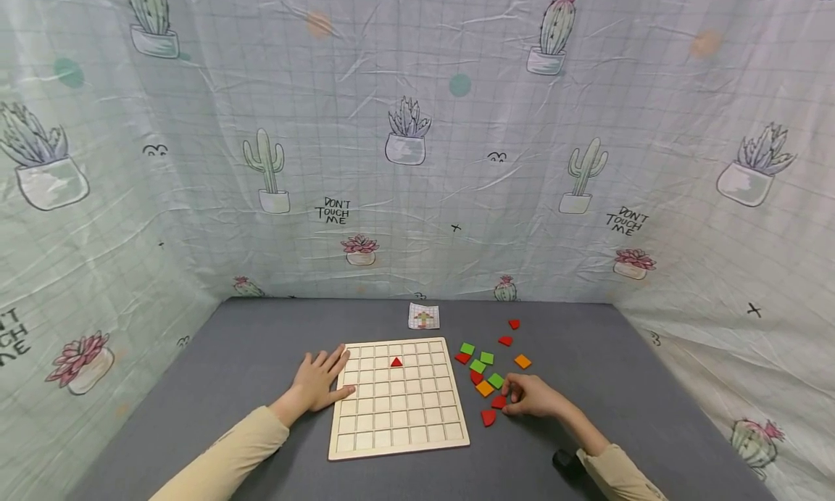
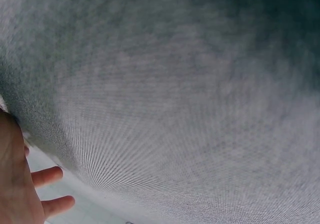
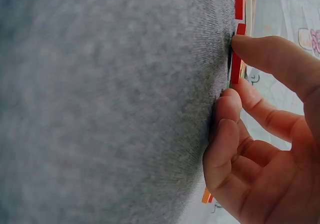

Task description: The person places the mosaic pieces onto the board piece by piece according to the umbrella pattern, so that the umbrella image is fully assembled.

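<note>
A square wooden grid board lies on the grey table, one red triangle in an upper cell. The left hand rests with spread fingers on the board's left edge; the left wrist view shows part of that hand. To the right of the board, the right hand pinches a red piece at the table surface. In the right wrist view, thumb and index finger of the hand are at the edges of the red piece.
Green pieces, orange pieces and other red pieces lie loose right of the board. A small printed card is behind the board. A black object is by the right sleeve. A patterned curtain surrounds the table.
</note>
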{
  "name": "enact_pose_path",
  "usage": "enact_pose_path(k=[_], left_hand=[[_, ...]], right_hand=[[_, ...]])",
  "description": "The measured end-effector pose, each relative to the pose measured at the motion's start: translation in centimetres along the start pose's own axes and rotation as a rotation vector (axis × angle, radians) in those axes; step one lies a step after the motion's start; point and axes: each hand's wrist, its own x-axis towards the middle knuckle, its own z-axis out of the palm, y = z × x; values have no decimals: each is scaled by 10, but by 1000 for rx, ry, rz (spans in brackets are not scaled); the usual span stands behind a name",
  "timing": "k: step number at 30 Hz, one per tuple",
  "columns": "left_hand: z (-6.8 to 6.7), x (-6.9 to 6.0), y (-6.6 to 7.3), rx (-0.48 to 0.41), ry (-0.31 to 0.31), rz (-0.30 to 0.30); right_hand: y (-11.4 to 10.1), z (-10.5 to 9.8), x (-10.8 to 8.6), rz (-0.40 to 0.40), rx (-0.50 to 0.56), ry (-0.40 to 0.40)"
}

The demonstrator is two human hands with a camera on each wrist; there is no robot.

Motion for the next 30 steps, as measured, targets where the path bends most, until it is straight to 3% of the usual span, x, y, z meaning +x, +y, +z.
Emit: enact_pose_path(k=[15,24,30], left_hand=[[1,3,1,-14,-29,-24],[0,2,1,-4,-12,-14],[0,2,0,-9,1,-12]], right_hand=[[-12,1,19,-19,126,31],[-27,11,35,-55,91,55],[-37,20,46,-83,124,47]])
